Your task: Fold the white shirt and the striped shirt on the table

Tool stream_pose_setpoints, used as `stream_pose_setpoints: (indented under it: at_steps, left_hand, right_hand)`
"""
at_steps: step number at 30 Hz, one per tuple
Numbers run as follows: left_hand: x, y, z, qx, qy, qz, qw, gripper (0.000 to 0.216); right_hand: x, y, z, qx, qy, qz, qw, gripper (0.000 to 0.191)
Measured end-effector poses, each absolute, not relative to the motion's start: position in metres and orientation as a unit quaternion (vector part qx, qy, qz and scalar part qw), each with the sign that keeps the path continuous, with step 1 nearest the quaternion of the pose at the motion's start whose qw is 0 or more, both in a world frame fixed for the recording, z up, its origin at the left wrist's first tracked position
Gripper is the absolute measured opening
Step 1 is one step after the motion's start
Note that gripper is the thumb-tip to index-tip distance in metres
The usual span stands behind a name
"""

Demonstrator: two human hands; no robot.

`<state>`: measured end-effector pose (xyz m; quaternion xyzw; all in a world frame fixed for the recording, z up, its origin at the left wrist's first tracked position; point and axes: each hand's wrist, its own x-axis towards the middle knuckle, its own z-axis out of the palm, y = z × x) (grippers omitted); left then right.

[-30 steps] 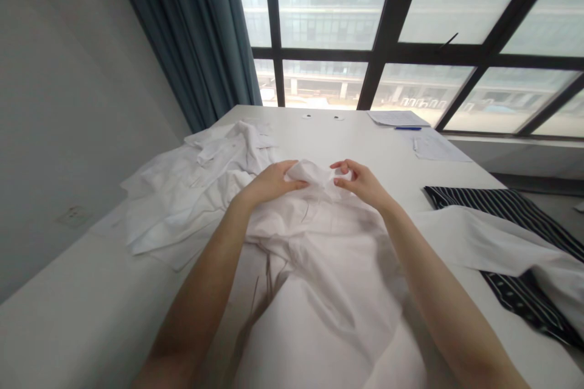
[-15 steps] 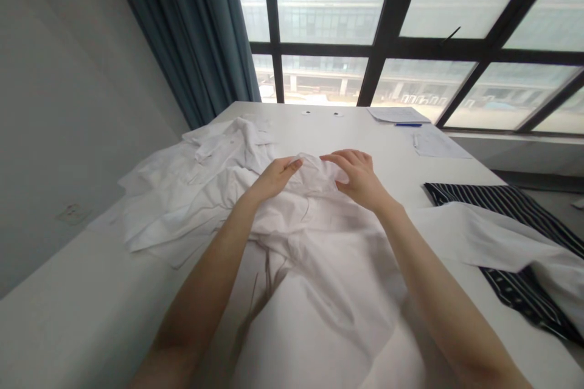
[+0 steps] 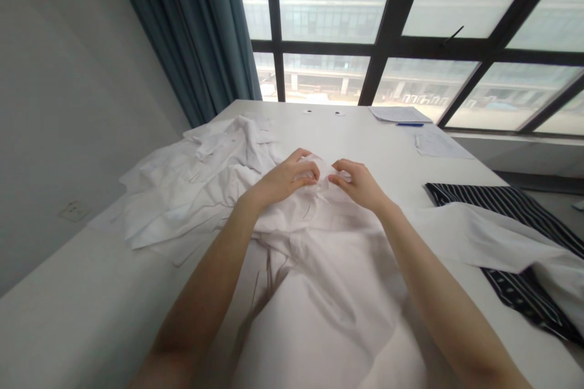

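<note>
A white cloth garment [image 3: 337,261] stretches from the near edge of the view up to both hands, with loose folds and thin strands along its left side. My left hand [image 3: 292,177] is closed on its far edge, thumb and fingers pinching the fabric. Just to the right, my right hand [image 3: 358,183] pinches the same edge between thumb and fingers. A small gap of raised cloth lies between the two hands. Part of the gripped edge is hidden behind the fingers.
More white garments [image 3: 196,176] lie heaped on the left of the white table [image 3: 319,134]. At the right, a black-and-white striped cloth [image 3: 493,194] lies partly under a white sleeve-like piece [image 3: 483,234]. Papers [image 3: 399,114] and a blue pen [image 3: 409,124] rest at the far right.
My left hand has moved right along the cloth edge and curled its fingers over it. My right hand's fingers have closed onto the edge, and the hands are closer together.
</note>
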<state>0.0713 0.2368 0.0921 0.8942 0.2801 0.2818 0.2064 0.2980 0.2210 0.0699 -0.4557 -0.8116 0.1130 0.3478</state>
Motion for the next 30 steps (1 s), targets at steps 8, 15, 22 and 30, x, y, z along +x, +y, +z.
stream_pose_setpoints:
  at_steps: [8,15,22,30]
  left_hand:
    - [0.067,0.238,0.095,0.884,0.278,0.299,0.227,0.012]
    - [0.076,0.242,0.083,0.816,0.373,0.361,0.255,0.044]
    - [0.076,0.255,0.071,0.759,0.445,0.395,0.262,0.035]
    - [0.074,0.261,0.063,0.702,0.467,0.465,0.27,0.057]
  right_hand:
    - [0.295,0.223,0.057,-0.521,-0.796,0.037,0.307,0.024]
    - [0.295,0.219,0.066,-0.471,-0.802,-0.005,0.367,0.031]
    - [0.321,0.227,0.063,-0.507,-0.712,0.212,0.438,0.047]
    - [0.326,0.236,0.045,-0.512,-0.626,0.354,0.47,0.045]
